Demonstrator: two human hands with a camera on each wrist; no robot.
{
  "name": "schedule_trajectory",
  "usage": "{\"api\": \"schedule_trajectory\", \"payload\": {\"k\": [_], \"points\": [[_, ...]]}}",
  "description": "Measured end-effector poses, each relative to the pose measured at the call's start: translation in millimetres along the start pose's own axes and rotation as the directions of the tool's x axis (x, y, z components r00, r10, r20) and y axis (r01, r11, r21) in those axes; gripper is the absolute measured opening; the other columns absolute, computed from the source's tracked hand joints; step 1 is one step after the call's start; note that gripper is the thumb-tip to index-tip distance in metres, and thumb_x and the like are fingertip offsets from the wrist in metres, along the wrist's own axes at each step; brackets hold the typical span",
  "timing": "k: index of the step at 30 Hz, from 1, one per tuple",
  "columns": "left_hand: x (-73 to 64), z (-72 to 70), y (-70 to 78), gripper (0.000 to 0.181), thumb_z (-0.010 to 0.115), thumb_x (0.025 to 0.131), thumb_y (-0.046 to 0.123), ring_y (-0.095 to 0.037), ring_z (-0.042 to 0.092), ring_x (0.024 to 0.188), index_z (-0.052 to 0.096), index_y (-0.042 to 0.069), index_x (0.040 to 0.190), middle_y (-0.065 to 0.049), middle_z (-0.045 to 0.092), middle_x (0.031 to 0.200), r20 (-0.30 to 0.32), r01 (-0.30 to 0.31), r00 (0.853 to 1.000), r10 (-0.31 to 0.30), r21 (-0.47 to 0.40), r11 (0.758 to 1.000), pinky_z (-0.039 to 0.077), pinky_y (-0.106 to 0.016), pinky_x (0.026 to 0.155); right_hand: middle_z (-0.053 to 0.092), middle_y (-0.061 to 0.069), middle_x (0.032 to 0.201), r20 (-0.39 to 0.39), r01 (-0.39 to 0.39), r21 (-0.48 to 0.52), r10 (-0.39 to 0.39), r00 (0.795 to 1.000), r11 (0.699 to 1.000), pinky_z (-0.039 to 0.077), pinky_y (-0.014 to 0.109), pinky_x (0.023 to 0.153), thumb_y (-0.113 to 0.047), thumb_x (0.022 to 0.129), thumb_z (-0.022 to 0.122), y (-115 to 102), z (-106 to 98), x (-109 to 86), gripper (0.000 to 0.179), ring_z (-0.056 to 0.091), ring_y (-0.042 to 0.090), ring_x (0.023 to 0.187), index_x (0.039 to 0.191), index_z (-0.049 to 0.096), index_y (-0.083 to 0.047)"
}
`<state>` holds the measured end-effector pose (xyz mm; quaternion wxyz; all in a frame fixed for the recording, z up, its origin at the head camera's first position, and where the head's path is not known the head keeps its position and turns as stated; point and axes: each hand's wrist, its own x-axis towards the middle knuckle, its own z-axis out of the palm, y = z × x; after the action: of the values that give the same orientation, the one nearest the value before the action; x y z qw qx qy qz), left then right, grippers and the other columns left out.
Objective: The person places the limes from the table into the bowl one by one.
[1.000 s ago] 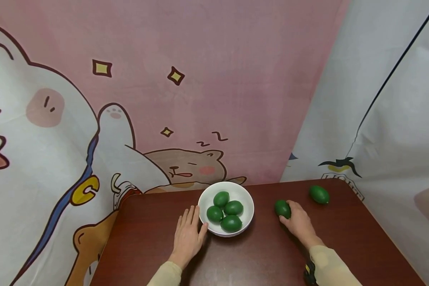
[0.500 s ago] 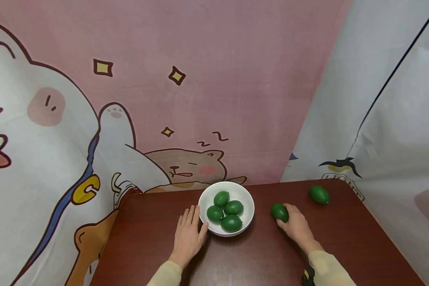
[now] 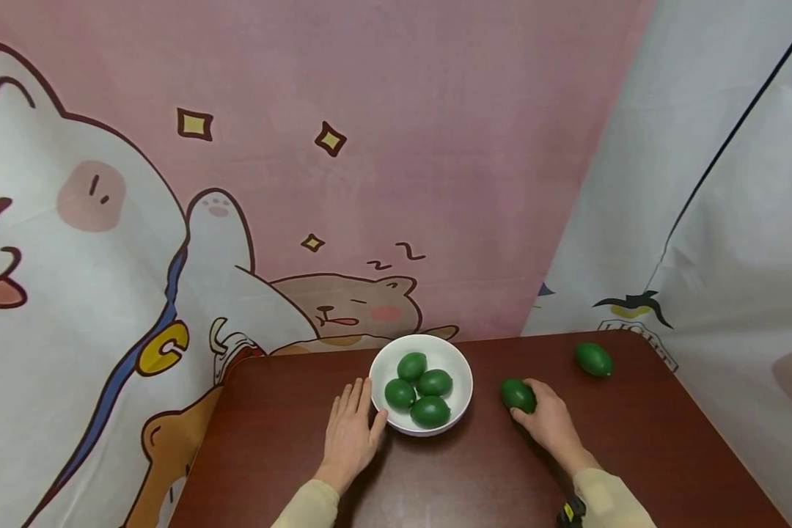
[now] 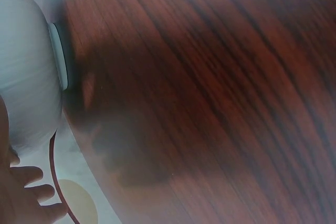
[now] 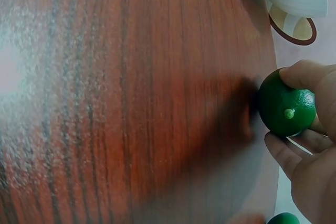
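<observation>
My right hand (image 3: 554, 425) grips a green lime (image 3: 518, 395) between thumb and fingers, low over the table to the right of a white bowl. In the right wrist view the pale tip of this lime (image 5: 286, 103) faces the camera. Several more limes (image 3: 433, 382) lie inside the bowl (image 3: 462, 392). Against the bowl's left side rests my left hand (image 3: 351, 440), its fingers straight. The left wrist view shows the bowl's outer wall (image 4: 26, 66) beside the fingers (image 4: 31, 192).
Another lime (image 3: 594, 359) lies near the back right corner of the dark brown wooden table (image 3: 462, 477). Directly behind the table's far edge hangs a cloth backdrop (image 3: 449, 183) with cartoon animals. A black band (image 3: 570, 512) circles my right wrist.
My right hand has drawn the lime slightly left and nearer to me, mostly in the first half second. My left hand stays at the bowl. The head view has shifted a little.
</observation>
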<state>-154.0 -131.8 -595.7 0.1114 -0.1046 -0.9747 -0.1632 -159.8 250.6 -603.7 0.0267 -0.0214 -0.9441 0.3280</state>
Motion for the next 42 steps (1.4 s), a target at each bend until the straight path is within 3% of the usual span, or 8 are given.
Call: {"api": "schedule_trajectory", "payload": {"k": [13,23,32,42], "points": [[0.0,-1.5,0.9,0.069,0.052,0.105,0.047,-0.039,0.039,0.149,0.038,0.008,0.16,-0.018,0.043,0.16,0.012,0.004,1.0,-0.004,-0.008,1.0,0.031,-0.058,0.12,0.054,0.033,0.139,-0.079,0.046,0.046,-0.042,0.996,0.998,0.054,0.062,0.087,-0.016,0.087,0.08,-2,-3,-3.4,0.063,0.062,0.048,0.109,0.139,0.053,0.007],[-0.3,-2.1,1.7,0.068,0.055,0.104,0.045,-0.04,0.04,0.148,0.04,0.006,0.158,-0.019,0.044,0.159,-0.003,-0.001,1.0,0.001,-0.024,1.0,0.032,-0.059,0.119,0.06,0.031,0.13,-0.132,0.076,0.065,-0.067,0.989,0.995,0.055,0.055,0.082,-0.014,0.085,0.084,-11,-7,-5.6,0.061,0.065,0.04,0.098,0.135,0.056,0.006],[-0.3,-1.1,0.6,0.07,0.051,0.105,0.048,-0.037,0.036,0.15,0.036,0.009,0.161,-0.018,0.042,0.161,0.018,0.013,1.0,-0.012,-0.012,1.0,0.03,-0.058,0.121,0.059,0.03,0.132,-0.128,0.068,0.093,-0.056,0.99,0.993,0.057,0.056,0.086,-0.015,0.086,0.084,-18,-10,-5.9,0.062,0.066,0.041,0.103,0.136,0.056,0.006],[-0.6,-0.6,0.3,0.07,0.05,0.106,0.049,-0.037,0.036,0.151,0.036,0.009,0.161,-0.018,0.041,0.161,0.014,0.009,1.0,-0.009,-0.006,1.0,0.029,-0.058,0.121,0.061,0.029,0.131,-0.179,0.121,0.126,-0.098,0.979,0.985,0.058,0.054,0.085,-0.012,0.083,0.086,-30,-12,-5.0,0.061,0.067,0.043,0.107,0.135,0.058,0.005]]}}
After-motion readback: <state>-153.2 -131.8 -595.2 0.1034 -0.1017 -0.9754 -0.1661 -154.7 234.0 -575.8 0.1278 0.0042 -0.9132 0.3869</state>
